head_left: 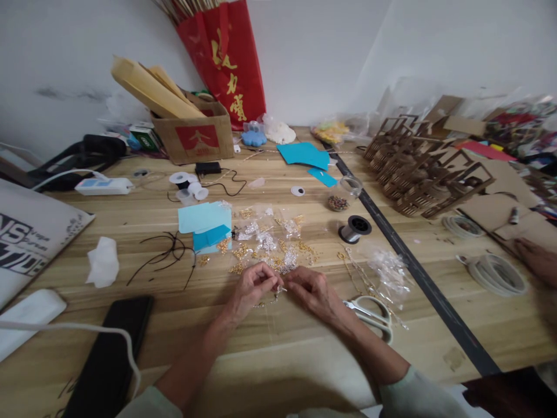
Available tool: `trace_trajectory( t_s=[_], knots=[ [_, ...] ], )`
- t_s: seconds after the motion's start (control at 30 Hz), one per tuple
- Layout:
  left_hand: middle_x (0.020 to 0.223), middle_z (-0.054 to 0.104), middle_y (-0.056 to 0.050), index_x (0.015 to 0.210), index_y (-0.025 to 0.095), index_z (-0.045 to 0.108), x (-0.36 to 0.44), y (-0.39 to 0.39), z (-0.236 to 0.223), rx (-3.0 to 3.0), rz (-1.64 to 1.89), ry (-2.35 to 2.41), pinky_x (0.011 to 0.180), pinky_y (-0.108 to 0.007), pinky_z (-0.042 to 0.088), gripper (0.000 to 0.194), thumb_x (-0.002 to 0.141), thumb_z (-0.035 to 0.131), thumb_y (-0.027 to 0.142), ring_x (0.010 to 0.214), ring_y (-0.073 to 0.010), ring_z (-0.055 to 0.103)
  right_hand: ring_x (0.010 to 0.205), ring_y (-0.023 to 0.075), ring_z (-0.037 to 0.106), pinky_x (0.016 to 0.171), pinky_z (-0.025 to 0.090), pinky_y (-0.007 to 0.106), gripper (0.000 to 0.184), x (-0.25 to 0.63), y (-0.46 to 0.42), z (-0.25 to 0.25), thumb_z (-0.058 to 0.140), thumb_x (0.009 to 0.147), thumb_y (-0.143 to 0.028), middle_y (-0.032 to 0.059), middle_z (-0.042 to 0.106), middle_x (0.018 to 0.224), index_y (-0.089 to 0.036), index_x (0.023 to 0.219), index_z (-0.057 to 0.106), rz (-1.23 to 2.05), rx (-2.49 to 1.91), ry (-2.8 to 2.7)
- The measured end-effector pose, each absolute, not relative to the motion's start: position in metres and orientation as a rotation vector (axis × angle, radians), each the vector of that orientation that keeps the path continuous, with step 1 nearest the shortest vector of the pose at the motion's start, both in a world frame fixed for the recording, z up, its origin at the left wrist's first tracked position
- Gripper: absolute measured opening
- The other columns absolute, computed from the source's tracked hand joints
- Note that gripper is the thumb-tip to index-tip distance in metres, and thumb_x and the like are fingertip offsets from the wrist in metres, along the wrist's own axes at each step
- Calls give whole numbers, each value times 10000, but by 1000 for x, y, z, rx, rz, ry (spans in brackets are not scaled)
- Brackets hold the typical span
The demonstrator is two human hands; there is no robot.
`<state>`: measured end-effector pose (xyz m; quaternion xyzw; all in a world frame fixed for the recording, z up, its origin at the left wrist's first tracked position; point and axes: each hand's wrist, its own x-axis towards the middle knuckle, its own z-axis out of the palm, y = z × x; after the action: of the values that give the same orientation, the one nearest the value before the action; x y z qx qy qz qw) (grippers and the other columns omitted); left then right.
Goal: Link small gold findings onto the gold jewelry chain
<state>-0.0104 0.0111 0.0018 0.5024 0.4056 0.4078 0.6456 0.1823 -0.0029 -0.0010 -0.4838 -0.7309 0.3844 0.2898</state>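
The table point(243, 361) is smooth, pale wood with a faint sheen. The beads point(288, 259) gleam like gold and silver metal; the strand point(261, 304) has a duller metallic glint. The scissors point(375, 317) have shiny metal blades and smooth, pale plastic handles. The spool point(355, 229) carries grey metal wire on glossy dark plastic. The jar point(349, 186) is clear and glossy, glass or plastic. The box point(195, 137) is matt cardboard, the tissue point(103, 262) matt paper.

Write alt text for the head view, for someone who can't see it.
A person's left hand and right hand work a thin strand over a wooden table. Small gold and silver pieces lie beyond, scissors to the right.
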Motion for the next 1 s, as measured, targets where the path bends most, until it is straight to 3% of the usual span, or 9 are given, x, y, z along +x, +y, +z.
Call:
trace_trajectory(
  t_s=[0.1, 0.23, 0.4, 0.53, 0.67, 1.0],
  knots=[
    [718, 672, -38, 661, 148, 557, -11, 12, 0, 1143, 930, 940, 628, -253, 459, 210, 742, 679, 299, 646, -126, 574, 559, 120, 515, 538, 397, 247, 210, 184, -4, 2, 579, 862, -305, 53, 657, 835, -166, 1009, 636, 915, -1330, -1942],
    [701, 666, -35, 650, 151, 547, -10, 12, -3, 1146, 932, 945, 625, -252, 449, 223, 740, 682, 305, 641, -128, 572, 448, 89, 432, 464, 352, 236, 255, 183, -8, 7, 559, 868, -287, 28, 635, 735, -160, 1081, 618, 902, -1303, -1957],
    [702, 659, -33, 659, 148, 572, -10, 13, -6, 1189, 946, 954, 628, -250, 443, 197, 744, 676, 292, 647, -130, 571, 457, 90, 473, 441, 342, 216, 259, 180, -11, 9, 557, 869, -306, 27, 641, 712, -153, 1063, 633, 1029, -1300, -1953],
    [703, 658, -31, 658, 146, 574, -11, 13, -5, 1195, 946, 958, 626, -244, 442, 189, 739, 678, 281, 646, -127, 572, 470, 108, 550, 447, 398, 194, 286, 178, -11, 7, 557, 876, -326, 6, 648, 643, -149, 1100, 574, 1360, -1289, -1792],
    [712, 661, -33, 656, 145, 570, -10, 13, -4, 1177, 927, 954, 623, -243, 445, 206, 737, 684, 296, 648, -128, 576, 639, 119, 590, 569, 435, 199, 179, 176, -9, 7, 573, 867, -277, 29, 670, 761, -148, 983, 621, 1309, -1201, -1819],
    [732, 669, -36, 667, 143, 572, -10, 12, 0, 1148, 917, 942, 638, -248, 449, 199, 743, 674, 296, 650, -123, 571, 602, 97, 477, 531, 351, 197, 88, 181, -4, -2, 610, 804, -195, -7, 575, 713, -151, 878, 625, 1191, -1269, -1875]
  ],
)
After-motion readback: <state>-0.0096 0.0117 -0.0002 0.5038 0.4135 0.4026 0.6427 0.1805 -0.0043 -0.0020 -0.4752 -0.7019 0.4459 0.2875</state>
